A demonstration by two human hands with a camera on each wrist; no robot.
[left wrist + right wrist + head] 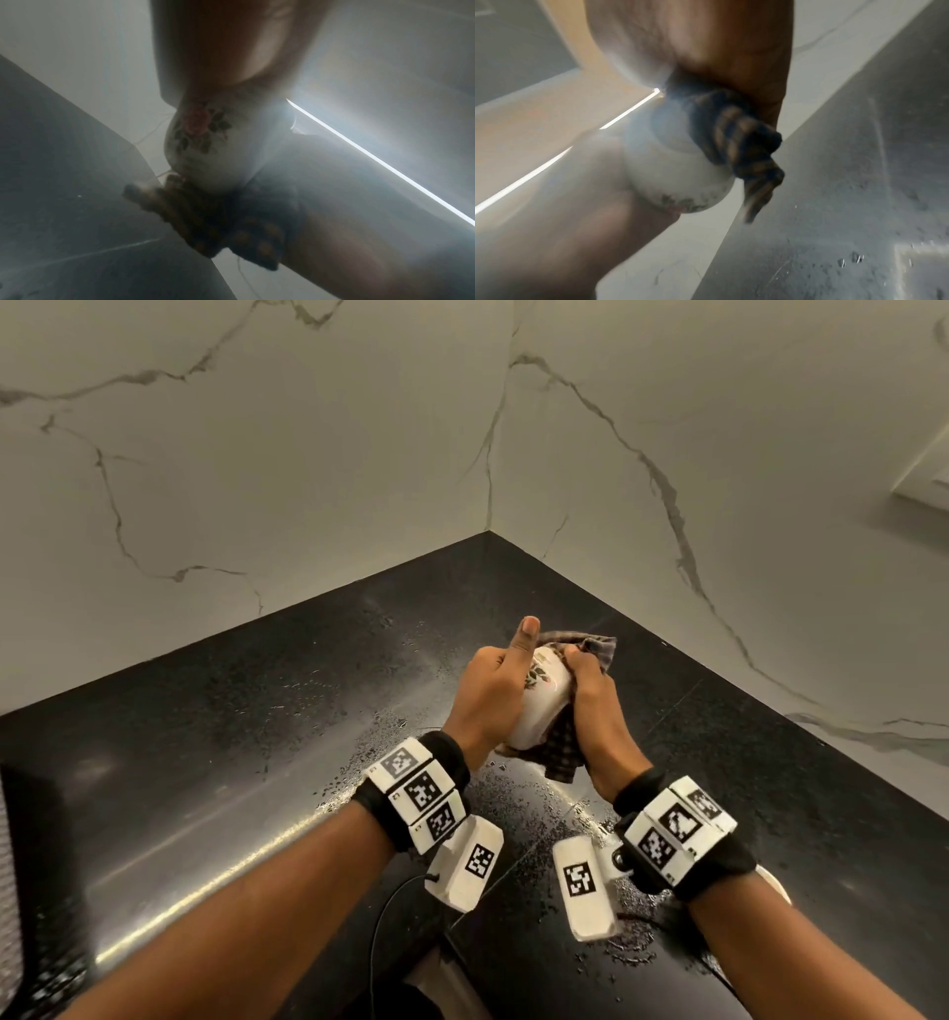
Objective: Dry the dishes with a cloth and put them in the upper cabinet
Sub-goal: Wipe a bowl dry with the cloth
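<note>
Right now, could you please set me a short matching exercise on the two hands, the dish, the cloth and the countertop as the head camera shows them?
Things:
1. left hand
2. right hand
3. floral dish
4. countertop

States:
a. black, speckled with water drops
b. white with a flower print, held up off the surface between both hands
c. grips the dish, thumb sticking up
d. holds the checked cloth against the dish

Pairs: 1-c, 2-d, 3-b, 4-a
</note>
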